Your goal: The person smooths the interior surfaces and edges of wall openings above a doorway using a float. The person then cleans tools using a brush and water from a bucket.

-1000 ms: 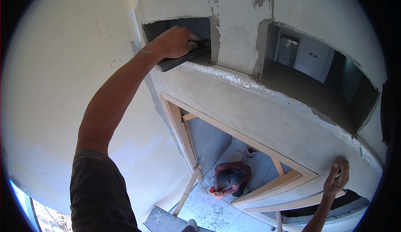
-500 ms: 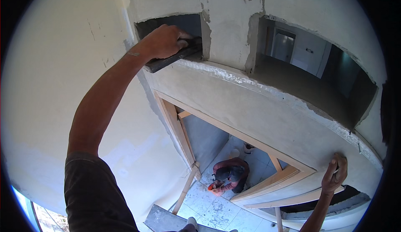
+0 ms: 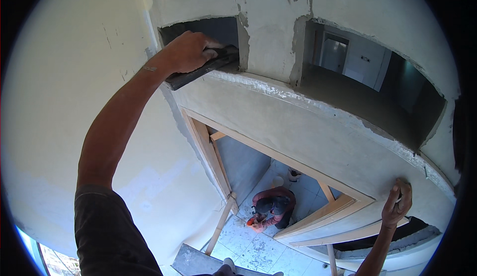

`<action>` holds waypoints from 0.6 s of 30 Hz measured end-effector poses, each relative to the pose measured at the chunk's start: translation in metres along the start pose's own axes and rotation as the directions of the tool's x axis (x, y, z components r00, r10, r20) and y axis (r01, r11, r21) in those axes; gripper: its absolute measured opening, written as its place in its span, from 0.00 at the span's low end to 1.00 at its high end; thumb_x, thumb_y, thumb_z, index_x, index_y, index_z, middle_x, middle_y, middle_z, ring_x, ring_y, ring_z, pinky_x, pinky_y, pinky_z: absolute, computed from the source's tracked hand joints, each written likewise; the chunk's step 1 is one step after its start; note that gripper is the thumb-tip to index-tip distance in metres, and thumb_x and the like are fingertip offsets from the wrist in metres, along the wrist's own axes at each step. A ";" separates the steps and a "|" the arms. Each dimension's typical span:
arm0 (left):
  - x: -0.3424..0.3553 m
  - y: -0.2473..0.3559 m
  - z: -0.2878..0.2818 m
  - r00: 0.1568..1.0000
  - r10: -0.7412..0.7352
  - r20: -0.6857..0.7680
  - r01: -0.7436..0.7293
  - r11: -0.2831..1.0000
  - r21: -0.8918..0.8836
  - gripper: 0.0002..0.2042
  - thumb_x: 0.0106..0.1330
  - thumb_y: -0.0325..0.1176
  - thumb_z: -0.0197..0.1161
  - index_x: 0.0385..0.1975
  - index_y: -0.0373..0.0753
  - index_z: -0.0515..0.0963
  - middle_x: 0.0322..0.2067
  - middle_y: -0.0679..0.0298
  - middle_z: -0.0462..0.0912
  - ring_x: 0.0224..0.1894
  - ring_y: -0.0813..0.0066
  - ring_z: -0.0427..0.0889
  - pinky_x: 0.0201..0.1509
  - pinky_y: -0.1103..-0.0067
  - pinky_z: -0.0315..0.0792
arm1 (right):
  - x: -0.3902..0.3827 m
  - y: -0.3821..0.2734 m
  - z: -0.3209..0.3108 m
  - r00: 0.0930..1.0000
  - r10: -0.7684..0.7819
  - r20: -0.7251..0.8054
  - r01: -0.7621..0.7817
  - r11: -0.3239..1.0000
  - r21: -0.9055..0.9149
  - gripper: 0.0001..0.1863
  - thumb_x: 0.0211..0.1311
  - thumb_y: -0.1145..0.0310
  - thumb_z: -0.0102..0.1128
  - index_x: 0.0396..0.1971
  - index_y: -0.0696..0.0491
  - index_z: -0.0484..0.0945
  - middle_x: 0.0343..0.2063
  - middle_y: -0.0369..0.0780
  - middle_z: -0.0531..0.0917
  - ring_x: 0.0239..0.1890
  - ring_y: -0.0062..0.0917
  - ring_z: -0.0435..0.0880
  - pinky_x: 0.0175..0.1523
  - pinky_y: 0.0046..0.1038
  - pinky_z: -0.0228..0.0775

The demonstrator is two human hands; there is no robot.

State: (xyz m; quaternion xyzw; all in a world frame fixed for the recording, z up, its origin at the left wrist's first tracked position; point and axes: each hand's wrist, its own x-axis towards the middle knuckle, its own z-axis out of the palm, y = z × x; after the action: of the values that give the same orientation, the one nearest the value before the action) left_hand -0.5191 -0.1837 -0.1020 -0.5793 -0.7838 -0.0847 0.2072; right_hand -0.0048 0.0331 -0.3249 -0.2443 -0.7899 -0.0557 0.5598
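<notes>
My left hand point(image 3: 190, 52) is closed round the handle of a dark plastering trowel point(image 3: 191, 78). The trowel's flat blade lies at the sill of the left wall opening point(image 3: 229, 27), its near edge reaching the left inner corner of the wall. Low on the right, my right hand point(image 3: 399, 204) rests against the grey plastered wall point(image 3: 298, 122) with curled fingers. Something small and pale shows between them, too little to name. A rough, whitish plaster ledge point(image 3: 278, 88) runs under both openings.
A second opening point(image 3: 367, 87) lies to the right. Below is a wooden door frame point(image 3: 278, 159), where a person point(image 3: 273, 207) crouches on the tiled floor holding something red. My foot point(image 3: 228, 263) is on a grey plank point(image 3: 194, 262); a wooden pole point(image 3: 221, 226) leans beside it.
My left hand and the trowel have shifted slightly left along the sill. My right hand stays at about the same spot on the wall.
</notes>
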 end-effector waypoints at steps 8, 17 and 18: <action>0.034 -0.042 0.022 0.993 -0.117 -0.015 0.118 0.989 0.090 0.14 0.63 0.31 0.58 0.48 0.42 0.80 0.44 0.53 0.83 0.47 0.54 0.81 0.57 0.69 0.71 | 0.004 -0.006 0.009 0.998 -0.070 0.000 0.070 0.997 0.012 0.10 0.68 0.70 0.49 0.38 0.60 0.76 0.30 0.43 0.78 0.25 0.25 0.73 0.31 0.26 0.65; -0.028 0.007 -0.019 1.000 0.010 0.002 -0.010 1.000 0.008 0.15 0.65 0.32 0.57 0.52 0.48 0.79 0.42 0.53 0.84 0.41 0.56 0.83 0.53 0.71 0.73 | -0.002 0.007 0.001 0.999 -0.031 0.028 0.031 0.999 -0.021 0.08 0.68 0.71 0.50 0.38 0.59 0.76 0.31 0.42 0.79 0.23 0.21 0.71 0.28 0.22 0.64; -0.038 0.003 -0.025 0.999 -0.027 0.018 0.027 1.000 -0.004 0.15 0.66 0.32 0.57 0.53 0.45 0.78 0.43 0.54 0.84 0.40 0.57 0.83 0.52 0.72 0.73 | -0.003 0.007 0.000 0.999 -0.029 0.033 0.030 0.999 -0.024 0.08 0.68 0.71 0.50 0.38 0.59 0.76 0.31 0.42 0.79 0.23 0.21 0.71 0.28 0.22 0.64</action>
State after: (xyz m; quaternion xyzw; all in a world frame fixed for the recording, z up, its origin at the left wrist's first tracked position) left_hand -0.5015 -0.2248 -0.0961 -0.5698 -0.7932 -0.0838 0.1977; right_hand -0.0011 0.0384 -0.3288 -0.2403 -0.8017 -0.0697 0.5429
